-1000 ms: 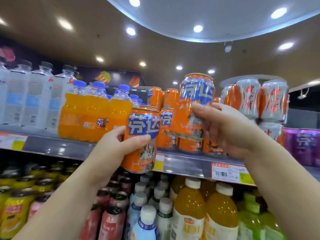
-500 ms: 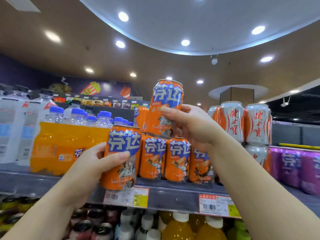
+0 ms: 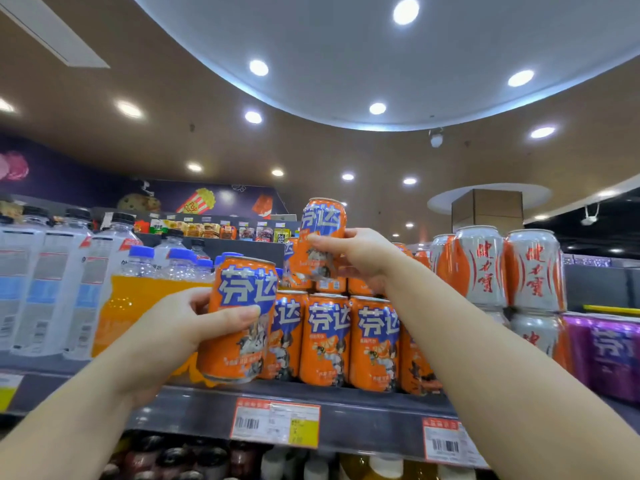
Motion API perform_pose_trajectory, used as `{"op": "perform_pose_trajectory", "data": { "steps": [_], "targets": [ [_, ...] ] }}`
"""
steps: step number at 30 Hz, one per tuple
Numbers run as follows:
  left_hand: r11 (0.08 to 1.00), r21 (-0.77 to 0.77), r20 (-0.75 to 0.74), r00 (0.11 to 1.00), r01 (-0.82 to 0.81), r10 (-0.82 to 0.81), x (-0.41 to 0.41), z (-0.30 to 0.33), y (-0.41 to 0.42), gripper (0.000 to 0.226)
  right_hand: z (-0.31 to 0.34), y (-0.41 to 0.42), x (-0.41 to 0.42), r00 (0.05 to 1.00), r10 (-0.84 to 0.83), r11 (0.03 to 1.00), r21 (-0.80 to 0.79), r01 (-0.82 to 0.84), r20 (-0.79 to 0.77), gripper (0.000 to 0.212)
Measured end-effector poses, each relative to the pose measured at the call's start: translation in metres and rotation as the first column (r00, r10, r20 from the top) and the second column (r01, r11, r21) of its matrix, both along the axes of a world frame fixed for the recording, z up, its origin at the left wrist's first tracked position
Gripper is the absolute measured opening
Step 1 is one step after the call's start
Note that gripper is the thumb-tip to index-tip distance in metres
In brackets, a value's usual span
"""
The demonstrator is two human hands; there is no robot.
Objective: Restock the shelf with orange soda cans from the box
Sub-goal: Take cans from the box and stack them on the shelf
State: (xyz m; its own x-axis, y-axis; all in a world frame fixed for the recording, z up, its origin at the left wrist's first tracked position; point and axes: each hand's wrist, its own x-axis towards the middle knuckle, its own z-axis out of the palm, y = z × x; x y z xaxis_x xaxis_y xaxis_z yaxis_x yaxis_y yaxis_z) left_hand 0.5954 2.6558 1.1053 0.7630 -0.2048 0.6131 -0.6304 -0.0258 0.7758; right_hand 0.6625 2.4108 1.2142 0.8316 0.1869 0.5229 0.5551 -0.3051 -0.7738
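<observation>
you've got two orange cans in the air, one per hand. right can (image 3: pixel 320 237) is raised over the front row (image 3: pixel 346 341) on the shelf (image 3: pixel 346 420), level with a second tier behind it, so it looks meant to stack on top. your right hand (image 3: pixel 360 254) has fingers clamped round its lower half, label facing out. left can (image 3: pixel 242 317) sits lower, at the shelf's front edge just left of the row, likely waiting for a slot there; left hand (image 3: pixel 183 327) wraps it, thumb across the front, fingers closed on it. both upright, slight tilt. orange bottles (image 3: pixel 138 306) to the left, silver cans (image 3: pixel 502 268) to the right, so the gap is narrow. box not in view.
</observation>
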Motion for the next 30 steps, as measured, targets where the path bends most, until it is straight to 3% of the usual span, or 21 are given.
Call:
{"op": "perform_pose_trajectory", "data": {
  "steps": [6,13,18,23,28,30],
  "targets": [
    [1.000,-0.009,-0.014,1.000,-0.002,0.002,0.000,-0.004,0.003,0.062,-0.009,0.012,0.011,0.997,0.030,1.000,-0.005,-0.030,-0.068,0.044],
    [0.999,-0.042,-0.031,0.999,-0.009,0.008,0.001,-0.013,0.000,0.060,-0.013,0.041,0.020,0.996,-0.080,0.993,-0.088,0.077,-0.038,0.067],
    [0.999,-0.025,-0.055,0.998,-0.046,0.044,-0.001,-0.020,0.000,0.066,-0.013,0.041,0.020,0.999,-0.035,0.991,-0.134,0.029,-0.040,0.057],
    [0.998,-0.034,-0.084,0.995,-0.061,0.058,0.000,-0.026,0.002,0.055,-0.015,0.039,0.019,0.999,-0.024,0.989,-0.150,0.018,-0.036,0.054],
    [0.994,-0.045,-0.114,0.989,-0.104,0.098,-0.004,-0.029,0.001,0.048,-0.014,0.035,0.010,0.996,0.002,0.975,-0.222,-0.022,-0.089,0.072],
    [0.991,-0.062,-0.111,0.988,-0.114,0.107,-0.006,-0.030,-0.002,0.050,-0.013,0.031,-0.005,0.992,-0.110,0.977,-0.176,0.118,0.057,0.082]
  ]
}}
